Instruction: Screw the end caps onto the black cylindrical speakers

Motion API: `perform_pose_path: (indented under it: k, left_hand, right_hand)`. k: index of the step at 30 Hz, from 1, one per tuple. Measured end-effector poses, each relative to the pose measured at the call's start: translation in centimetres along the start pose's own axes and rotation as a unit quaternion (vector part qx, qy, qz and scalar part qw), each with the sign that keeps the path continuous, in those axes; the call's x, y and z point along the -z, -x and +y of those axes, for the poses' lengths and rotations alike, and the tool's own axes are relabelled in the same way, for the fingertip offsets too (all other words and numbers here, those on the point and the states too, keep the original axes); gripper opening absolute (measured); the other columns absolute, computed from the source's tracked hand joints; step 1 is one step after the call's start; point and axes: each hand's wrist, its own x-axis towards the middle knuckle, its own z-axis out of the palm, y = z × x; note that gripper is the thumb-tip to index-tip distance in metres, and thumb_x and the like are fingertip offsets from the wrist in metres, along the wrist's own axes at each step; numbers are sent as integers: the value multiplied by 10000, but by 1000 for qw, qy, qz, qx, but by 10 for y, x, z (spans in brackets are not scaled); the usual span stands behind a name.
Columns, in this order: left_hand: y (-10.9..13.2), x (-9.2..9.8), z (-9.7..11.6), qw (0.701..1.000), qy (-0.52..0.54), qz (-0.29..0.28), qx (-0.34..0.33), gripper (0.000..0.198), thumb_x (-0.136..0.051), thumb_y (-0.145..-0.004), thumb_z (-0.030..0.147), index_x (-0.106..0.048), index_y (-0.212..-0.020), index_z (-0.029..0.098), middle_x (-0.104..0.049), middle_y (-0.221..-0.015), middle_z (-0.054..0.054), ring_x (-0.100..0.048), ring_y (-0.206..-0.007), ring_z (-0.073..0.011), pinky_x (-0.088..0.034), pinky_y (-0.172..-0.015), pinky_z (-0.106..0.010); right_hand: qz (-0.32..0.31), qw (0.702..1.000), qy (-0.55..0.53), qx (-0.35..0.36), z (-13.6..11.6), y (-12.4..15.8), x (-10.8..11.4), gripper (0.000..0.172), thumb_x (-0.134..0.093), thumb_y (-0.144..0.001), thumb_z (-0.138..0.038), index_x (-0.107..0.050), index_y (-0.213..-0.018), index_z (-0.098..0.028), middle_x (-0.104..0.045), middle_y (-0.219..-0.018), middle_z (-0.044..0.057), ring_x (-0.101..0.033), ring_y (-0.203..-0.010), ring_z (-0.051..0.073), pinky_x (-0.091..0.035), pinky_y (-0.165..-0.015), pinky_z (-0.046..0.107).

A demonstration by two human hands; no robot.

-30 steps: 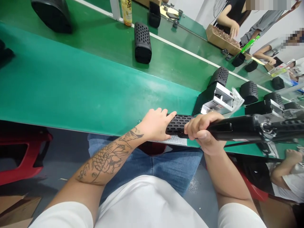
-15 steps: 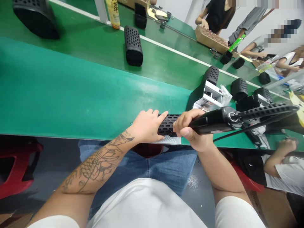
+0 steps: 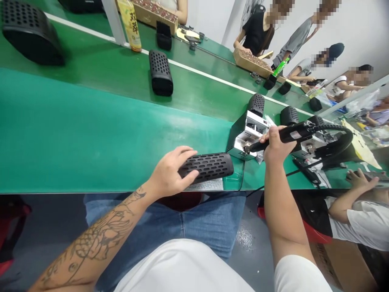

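A black perforated casing (image 3: 209,165) lies on its side at the near edge of the table, partly on a silvery sheet (image 3: 209,185). My left hand (image 3: 174,172) grips its left end, thumb on the near side and fingers over the far side. In my right hand (image 3: 277,148) is a black electric screwdriver (image 3: 296,132) with a cable at its back end. The screwdriver's tip is at the front of a silver-and-black screw feeder (image 3: 253,125); whether it touches a screw there is too small to tell.
More perforated casings (image 3: 161,73) stand on the darker green strip beyond a drink bottle's (image 3: 130,26) near side. At the right, a co-worker's hand (image 3: 360,178) is by the table edge, near a second feeder (image 3: 306,148). Other people sit across the bench with cardboard trays (image 3: 252,63).
My right hand has carried the screwdriver away from the casing to the feeder on the right. The left hand stays on the casing, which now shows more fully.
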Motion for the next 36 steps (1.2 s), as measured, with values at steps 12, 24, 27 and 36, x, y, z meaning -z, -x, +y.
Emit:
perform_pose_path:
  k: [12,24,27,36]
  left_hand:
    - [70,-34,-54,994,109,-2,27,1538,-1131,-946,547,-100,-2076,388,-452,-2026,-250,-540,-1903,-528,-484,-1574,-781]
    - [60,-34,-31,993,101,0,54,1493,-1141,-913,464,-178,-2049,375,-494,-2009,-261,-574,-1873,-540,-546,-1511,-815]
    - [57,-32,-26,992,103,-13,73,1487,-1130,-913,470,-178,-2049,354,-484,-2015,-271,-567,-1877,-543,-552,-1504,-820]
    - [52,-32,-23,992,92,-9,80,1473,-1116,-899,523,-225,-2055,328,-540,-1981,-258,-607,-1826,-539,-563,-1488,-825]
  right_hand:
    - [-214,951,-221,-25,-144,90,-45,559,-1063,-995,-773,-744,-949,-316,-638,-625,-106,-574,-413,147,-647,-496,339]
    - [-393,866,-297,-87,-158,151,-113,425,-1076,-1035,-643,-803,-1000,-320,-747,-692,-65,-644,-479,159,-668,-555,350]
    - [-399,863,-296,-88,-157,156,-113,415,-1081,-1039,-601,-791,-980,-309,-746,-679,-64,-654,-469,165,-672,-542,352]
    - [-421,860,-275,-83,-150,159,-113,497,-1098,-1005,-596,-711,-895,-303,-685,-635,-89,-573,-414,131,-641,-507,318]
